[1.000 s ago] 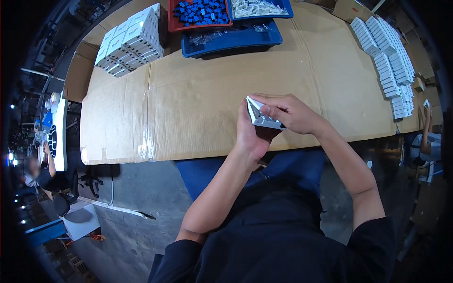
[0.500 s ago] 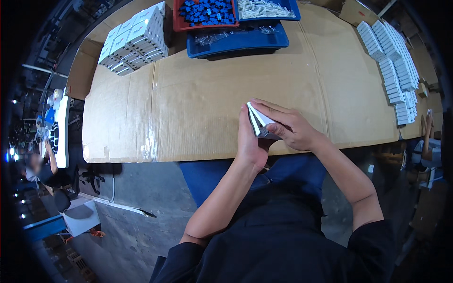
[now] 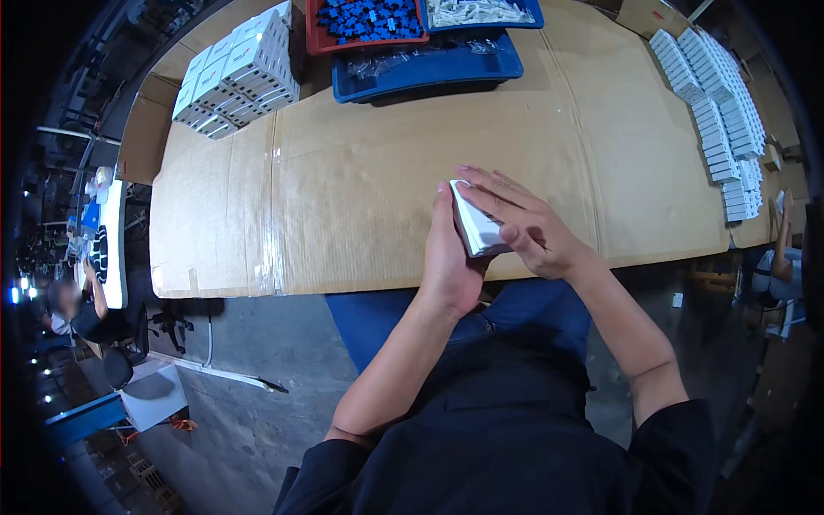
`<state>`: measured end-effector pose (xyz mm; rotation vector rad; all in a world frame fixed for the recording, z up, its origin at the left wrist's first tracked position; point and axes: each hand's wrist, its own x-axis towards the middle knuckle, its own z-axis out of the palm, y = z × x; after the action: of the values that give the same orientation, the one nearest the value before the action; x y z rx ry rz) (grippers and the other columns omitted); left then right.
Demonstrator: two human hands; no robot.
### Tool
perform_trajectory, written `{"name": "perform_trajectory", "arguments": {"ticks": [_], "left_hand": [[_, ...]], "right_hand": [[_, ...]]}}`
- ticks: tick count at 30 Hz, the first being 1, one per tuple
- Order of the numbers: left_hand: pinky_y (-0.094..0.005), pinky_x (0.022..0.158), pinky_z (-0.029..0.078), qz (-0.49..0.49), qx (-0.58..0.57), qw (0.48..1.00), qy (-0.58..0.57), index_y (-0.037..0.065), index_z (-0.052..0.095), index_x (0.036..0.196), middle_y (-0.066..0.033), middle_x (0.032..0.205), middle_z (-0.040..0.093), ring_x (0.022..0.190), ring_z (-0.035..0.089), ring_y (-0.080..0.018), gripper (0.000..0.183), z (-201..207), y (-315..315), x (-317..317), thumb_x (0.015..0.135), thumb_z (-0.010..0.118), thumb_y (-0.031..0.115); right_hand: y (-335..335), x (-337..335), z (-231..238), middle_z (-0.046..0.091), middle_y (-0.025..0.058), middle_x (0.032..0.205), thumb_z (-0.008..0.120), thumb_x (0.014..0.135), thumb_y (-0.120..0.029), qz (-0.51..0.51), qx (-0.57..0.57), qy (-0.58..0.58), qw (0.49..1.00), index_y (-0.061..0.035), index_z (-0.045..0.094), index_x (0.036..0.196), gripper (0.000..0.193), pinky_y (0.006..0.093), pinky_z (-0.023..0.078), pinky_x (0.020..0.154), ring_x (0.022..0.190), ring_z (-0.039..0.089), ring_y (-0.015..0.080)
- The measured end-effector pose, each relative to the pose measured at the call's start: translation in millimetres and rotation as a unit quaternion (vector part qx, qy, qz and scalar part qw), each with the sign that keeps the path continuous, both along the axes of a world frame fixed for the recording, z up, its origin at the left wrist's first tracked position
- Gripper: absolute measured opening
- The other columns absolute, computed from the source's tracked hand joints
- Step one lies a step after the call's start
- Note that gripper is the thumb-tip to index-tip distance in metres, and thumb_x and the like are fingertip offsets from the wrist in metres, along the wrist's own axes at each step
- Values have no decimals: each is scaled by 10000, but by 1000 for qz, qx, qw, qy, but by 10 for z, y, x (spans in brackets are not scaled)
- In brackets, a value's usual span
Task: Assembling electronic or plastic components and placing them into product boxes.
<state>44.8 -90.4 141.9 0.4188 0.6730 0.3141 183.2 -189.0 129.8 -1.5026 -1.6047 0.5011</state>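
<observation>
A small white box-like piece (image 3: 475, 223) is held between my hands, just above the near edge of the cardboard-covered table. My left hand (image 3: 452, 270) cups it from the left and below, fingers up along its side. Across its upper right side lies my right hand (image 3: 536, 225), with long, fairly straight fingers on the far end and the thumb by the near end. Its white top face looks closed down, with thin layered edges at the near end. The right fingers cover part of it, and its underside is hidden in my left palm.
White boxes (image 3: 232, 73) are stacked at the far left. A red bin (image 3: 319, 41) of blue pieces and a blue bin (image 3: 536, 15) of white pieces stand behind a blue tray (image 3: 429, 81) with clear plastic. Rows of white pieces (image 3: 721, 112) line the right. Other people sit at both sides.
The dark gap in the white box has closed, and its top now shows as one white face. My right fingers have straightened and spread, and the thumb has shifted to the right.
</observation>
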Motion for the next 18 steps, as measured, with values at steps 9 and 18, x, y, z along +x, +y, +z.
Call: {"name": "perform_trajectory", "arguments": {"ticks": [9,18], "left_hand": [[-270,878,508,-46,146,987,-45,24,354,1619,-31,1234,626,1008,585,-100,621,-32,-42,-167,1060,597,139],[-371,1207,314,-103,330,931,-116,-12,345,1616,-119,1696,284,1515,319,-225,648,-95,-14,-297,996,531,7]], "right_hand": [[-87,-259,-267,230,192,1725,897,804,-203,-155,25,188,970,-92,132,1687,1174,446,156,1299,1607,200,332],[-223,-293,-505,562,112,1496,875,836,-84,-91,-2,472,877,-41,422,1573,866,384,373,1183,1411,496,218]]}}
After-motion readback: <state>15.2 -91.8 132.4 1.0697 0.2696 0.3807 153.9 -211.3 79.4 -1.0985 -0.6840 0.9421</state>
